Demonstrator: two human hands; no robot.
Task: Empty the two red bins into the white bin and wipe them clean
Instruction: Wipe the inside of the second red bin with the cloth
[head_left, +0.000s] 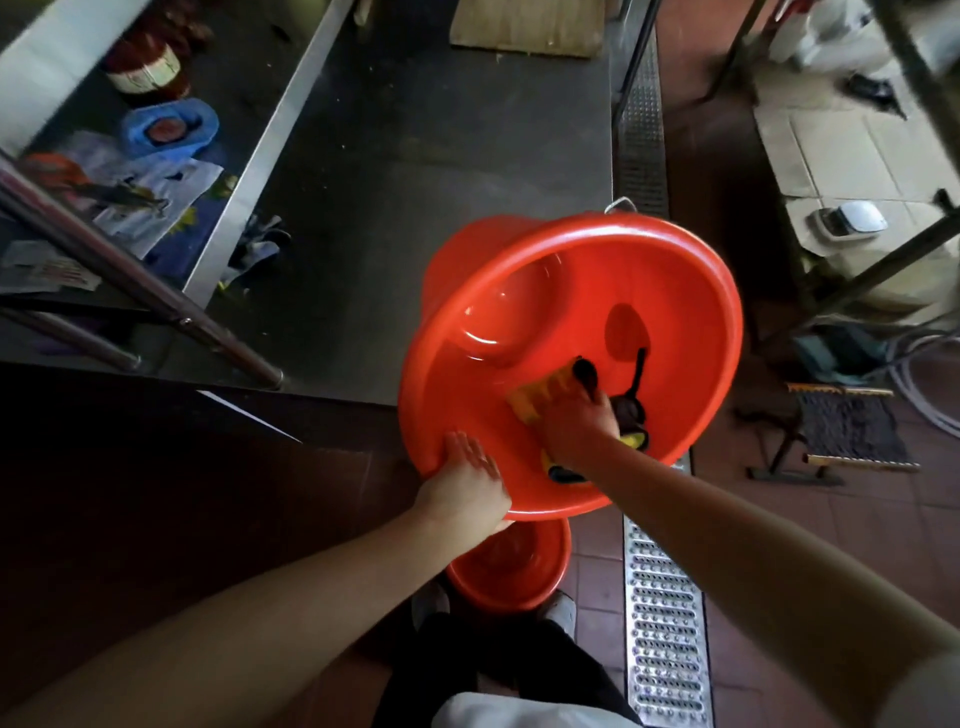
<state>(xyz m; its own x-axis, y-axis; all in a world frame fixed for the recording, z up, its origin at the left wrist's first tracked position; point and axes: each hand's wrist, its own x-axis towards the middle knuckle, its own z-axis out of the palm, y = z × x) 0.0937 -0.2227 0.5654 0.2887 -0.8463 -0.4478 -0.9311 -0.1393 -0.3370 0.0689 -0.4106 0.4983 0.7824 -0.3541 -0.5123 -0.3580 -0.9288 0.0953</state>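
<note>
A large red bin (519, 291) is tilted toward me at the corner of the steel table, its inside bare and glossy. My left hand (470, 480) holds its near rim from outside, fingers lying over the edge. My right hand (579, 421) is inside the bin and presses a yellow and black cloth (535, 400) against the inner wall. A second red bin (511, 569) stands on the floor below, between my feet and the first bin. The white bin is not in view.
The steel table (426, 156) stretches away at the centre, a wooden board (530, 23) at its far end. A lower shelf at left holds bags, a blue bowl (171, 127) and a jar. A metal drain grate (660, 623) runs along the tiled floor. A small stool (841, 431) stands at right.
</note>
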